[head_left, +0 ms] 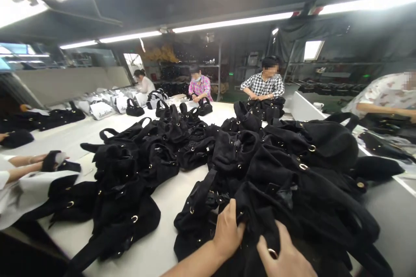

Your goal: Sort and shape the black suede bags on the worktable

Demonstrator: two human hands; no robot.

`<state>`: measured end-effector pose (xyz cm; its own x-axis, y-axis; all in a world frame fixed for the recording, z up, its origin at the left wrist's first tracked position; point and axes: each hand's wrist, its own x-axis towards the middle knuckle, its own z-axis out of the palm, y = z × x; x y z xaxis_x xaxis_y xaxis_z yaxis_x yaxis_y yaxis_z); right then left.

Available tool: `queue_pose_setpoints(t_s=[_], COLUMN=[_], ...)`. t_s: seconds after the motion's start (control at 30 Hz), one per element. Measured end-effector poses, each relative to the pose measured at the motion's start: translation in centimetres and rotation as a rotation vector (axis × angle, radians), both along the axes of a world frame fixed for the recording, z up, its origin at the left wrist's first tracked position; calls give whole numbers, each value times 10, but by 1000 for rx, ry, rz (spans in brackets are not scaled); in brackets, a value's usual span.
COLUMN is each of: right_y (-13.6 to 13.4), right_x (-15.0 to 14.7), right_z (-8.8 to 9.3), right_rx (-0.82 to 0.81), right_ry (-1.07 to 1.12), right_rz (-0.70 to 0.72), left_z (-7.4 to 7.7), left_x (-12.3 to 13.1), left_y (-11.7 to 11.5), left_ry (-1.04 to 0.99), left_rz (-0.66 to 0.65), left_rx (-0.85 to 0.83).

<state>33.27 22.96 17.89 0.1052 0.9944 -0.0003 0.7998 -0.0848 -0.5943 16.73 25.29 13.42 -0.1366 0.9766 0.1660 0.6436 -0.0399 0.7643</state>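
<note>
At the front of the table a black cloth handbag [259, 214] lies between my two hands. My left hand [227, 230] is closed on its left side, thumb and fingers pressed into the cloth. On the right side, my right hand [286, 253] grips the same bag, with a gold ring [272, 252] showing beside its thumb. The lower part of the bag is partly hidden by my hands. Another black handbag [195, 220] lies just left of my left hand, and a larger heap of black bags [312, 181] rises behind and to the right.
More black bags [126, 212] are piled on the white table [172, 199] to the left. A co-worker's hands [39, 162] handle a black piece at the left edge. Other people work farther back. White packed bags [102, 110] stand far left; a white partition [310, 106] is right.
</note>
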Motion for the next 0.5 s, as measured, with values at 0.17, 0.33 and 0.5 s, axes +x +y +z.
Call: queue_pose_setpoints(t_s=[0.17, 0.33, 0.5], right_y=[23, 56, 70], right_x=[-67, -85, -84], right_z=[-27, -12, -10], right_rx=[133, -47, -45], right_ry=[-199, -223, -220], right_rz=[99, 160, 236], left_z=[-27, 20, 40], left_x=[-48, -78, -144], left_y=[8, -13, 36], left_ry=[-494, -201, 69], left_rz=[-24, 217, 331], left_rx=[-373, -75, 268])
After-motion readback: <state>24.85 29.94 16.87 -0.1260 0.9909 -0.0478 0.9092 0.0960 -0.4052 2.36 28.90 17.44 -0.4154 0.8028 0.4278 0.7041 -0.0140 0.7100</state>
